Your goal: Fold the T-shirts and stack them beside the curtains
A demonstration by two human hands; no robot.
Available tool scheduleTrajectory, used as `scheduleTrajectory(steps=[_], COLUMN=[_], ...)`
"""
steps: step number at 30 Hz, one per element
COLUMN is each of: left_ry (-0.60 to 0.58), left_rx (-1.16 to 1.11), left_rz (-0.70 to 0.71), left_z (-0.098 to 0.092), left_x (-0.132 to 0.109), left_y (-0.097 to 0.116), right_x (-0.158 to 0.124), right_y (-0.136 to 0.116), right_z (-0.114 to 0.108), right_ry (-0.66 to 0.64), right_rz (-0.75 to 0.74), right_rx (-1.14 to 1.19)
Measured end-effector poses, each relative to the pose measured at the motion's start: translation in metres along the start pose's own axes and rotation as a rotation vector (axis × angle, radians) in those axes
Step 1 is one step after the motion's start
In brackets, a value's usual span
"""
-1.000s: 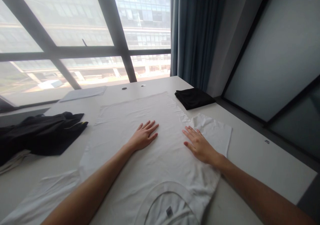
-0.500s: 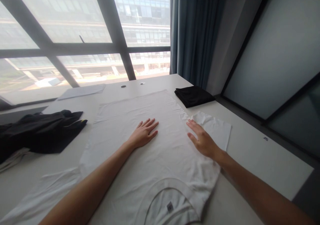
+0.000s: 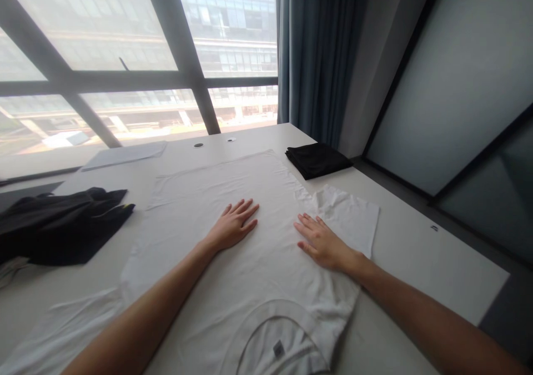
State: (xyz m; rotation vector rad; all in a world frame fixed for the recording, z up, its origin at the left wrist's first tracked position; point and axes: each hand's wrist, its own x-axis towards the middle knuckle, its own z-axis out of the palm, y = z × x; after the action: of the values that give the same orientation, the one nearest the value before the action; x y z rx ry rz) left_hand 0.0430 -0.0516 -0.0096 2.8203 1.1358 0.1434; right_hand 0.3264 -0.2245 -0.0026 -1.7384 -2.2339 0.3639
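A white T-shirt [image 3: 200, 197] lies spread flat on the white table [image 3: 425, 253], its collar and label nearest me. My left hand [image 3: 232, 226] rests palm down on the middle of the shirt, fingers stretched out. My right hand [image 3: 320, 243] lies flat on the shirt's right side, fingers spread, just beside the right sleeve [image 3: 353, 216]. Neither hand holds anything.
A folded black garment [image 3: 316, 159] sits at the table's far right. A crumpled black garment [image 3: 58, 224] lies at the left, and a flat grey sheet [image 3: 125, 154] rests by the window. The table's right edge drops off near a glass wall.
My right hand lifted and slid towards the sleeve, then came back flat on the shirt, a little further left. My left hand stayed in place.
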Motion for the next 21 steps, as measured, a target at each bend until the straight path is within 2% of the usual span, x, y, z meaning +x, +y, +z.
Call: scheduleTrajectory(steps=[3,6,9,12,16,18,21], left_ry=[0.004,0.006,0.011,0.017,0.015,0.013,0.009], left_rx=[0.0,-0.003,-0.001,-0.003,-0.003,-0.006,-0.01], left_rz=[0.005,0.01,0.009,0.012,0.015,0.009,0.007], left_z=[0.0,-0.001,-0.001,0.0,0.001,0.001,0.001], left_x=[0.0,0.0,0.0,0.0,0.001,0.001,0.001], left_y=[0.0,0.0,-0.001,-0.002,-0.002,-0.002,-0.002], right_x=[0.002,0.004,0.002,-0.007,-0.021,-0.025,-0.026], right_y=[0.005,0.023,0.062,0.112,0.164,0.175,0.179], right_z=[-0.005,-0.019,-0.038,-0.055,-0.064,-0.063,-0.06], right_ry=[0.055,0.23,0.437,0.577,0.542,0.485,0.414], right_rz=[-0.025,0.014,0.151,0.396,0.695,0.754,0.771], right_rx=[0.049,0.1,0.107,0.034,-0.099,-0.154,-0.218])
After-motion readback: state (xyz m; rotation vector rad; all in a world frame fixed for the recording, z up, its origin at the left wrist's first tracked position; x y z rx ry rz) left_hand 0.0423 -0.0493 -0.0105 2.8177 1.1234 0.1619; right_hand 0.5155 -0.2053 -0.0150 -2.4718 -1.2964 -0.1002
